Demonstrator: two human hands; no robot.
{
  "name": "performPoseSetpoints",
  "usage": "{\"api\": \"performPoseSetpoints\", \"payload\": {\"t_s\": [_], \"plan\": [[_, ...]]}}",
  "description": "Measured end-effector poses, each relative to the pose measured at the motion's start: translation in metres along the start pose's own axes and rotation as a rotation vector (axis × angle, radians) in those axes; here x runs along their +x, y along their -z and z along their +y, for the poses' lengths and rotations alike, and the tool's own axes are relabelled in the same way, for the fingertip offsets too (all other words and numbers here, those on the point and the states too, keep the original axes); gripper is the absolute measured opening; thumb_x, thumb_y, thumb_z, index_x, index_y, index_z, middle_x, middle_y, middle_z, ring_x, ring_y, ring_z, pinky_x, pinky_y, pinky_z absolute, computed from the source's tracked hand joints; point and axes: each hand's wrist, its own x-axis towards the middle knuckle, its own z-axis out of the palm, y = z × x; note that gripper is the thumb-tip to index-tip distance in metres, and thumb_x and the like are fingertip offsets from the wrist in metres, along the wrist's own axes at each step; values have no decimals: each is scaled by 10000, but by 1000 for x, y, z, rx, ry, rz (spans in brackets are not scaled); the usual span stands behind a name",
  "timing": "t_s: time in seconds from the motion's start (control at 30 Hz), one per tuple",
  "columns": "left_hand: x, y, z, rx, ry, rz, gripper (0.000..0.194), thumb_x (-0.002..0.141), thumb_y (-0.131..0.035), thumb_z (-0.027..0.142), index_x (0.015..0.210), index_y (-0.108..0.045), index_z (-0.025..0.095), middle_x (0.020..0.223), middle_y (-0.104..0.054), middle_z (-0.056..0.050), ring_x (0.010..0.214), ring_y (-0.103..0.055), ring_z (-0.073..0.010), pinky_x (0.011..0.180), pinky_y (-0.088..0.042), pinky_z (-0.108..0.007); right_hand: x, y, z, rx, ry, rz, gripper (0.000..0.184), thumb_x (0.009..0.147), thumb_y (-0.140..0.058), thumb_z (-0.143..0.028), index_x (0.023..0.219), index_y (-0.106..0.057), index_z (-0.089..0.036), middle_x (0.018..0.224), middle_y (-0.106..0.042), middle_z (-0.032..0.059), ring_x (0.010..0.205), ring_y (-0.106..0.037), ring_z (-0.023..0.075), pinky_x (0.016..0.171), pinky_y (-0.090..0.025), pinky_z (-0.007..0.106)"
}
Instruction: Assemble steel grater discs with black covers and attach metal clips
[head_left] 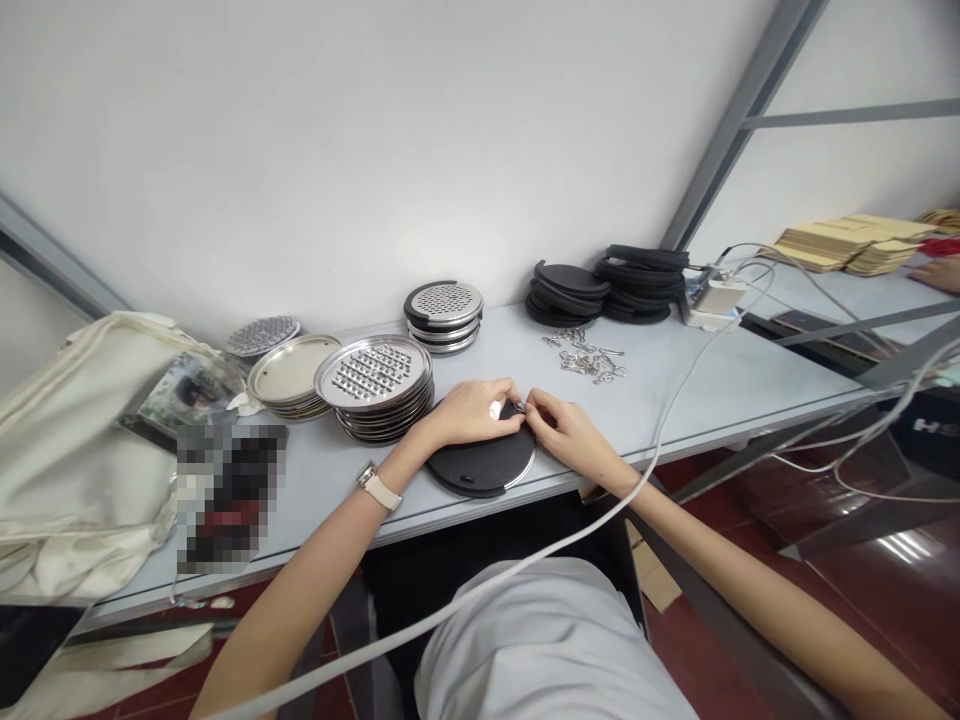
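A black round disc with a shiny metal rim at its right side lies flat at the table's front edge. My left hand bends over its far side, thumb and fingers closed at the edge. There my right hand pinches a small metal clip against the disc's edge, and the fingertips of both hands nearly meet. Fingers partly hide the clip. A loose pile of small metal clips lies beyond my right hand. Left of the disc stands a stack of round metal graters.
Cream round plates, another grater stack and black disc stacks line the back. A white cable crosses in front of my right forearm. A cream cloth bag sits left; another person's hand shows far right.
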Motion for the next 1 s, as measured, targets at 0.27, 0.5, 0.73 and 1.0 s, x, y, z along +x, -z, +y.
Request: {"api": "performPoseSetpoints", "payload": {"t_s": [0.27,0.5,0.73,1.0], "plan": [[0,1,0,-11,-1,-7,243,813,-559,421,985,-597,253,852,-673,33,787,-629,-174,675,-417,-266,0,0,0,-1,1,3,211,921,-390,-268,720,-410,-206,603,-455,-46,561,-447,118,569,-300,244],[0,1,0,-37,19,-21,253,809,-562,424,989,-609,253,917,-692,26,844,-637,-186,720,-436,-276,-1,-1,1,3,5,2,211,923,-392,-270,722,-409,-206,604,-452,-47,562,-444,118,573,-303,245],[0,2,0,-76,19,-20,253,799,-582,415,984,-622,247,936,-696,26,847,-636,-174,718,-443,-261,0,0,0,6,-7,1,225,928,-387,-279,715,-402,-208,594,-440,-49,552,-431,118,561,-296,246],[0,2,-1,-81,15,-17,248,798,-584,414,978,-623,248,910,-693,29,825,-632,-171,711,-436,-260,-1,0,1,6,3,-2,228,931,-384,-280,715,-405,-208,598,-446,-48,554,-429,116,566,-295,246]]}}
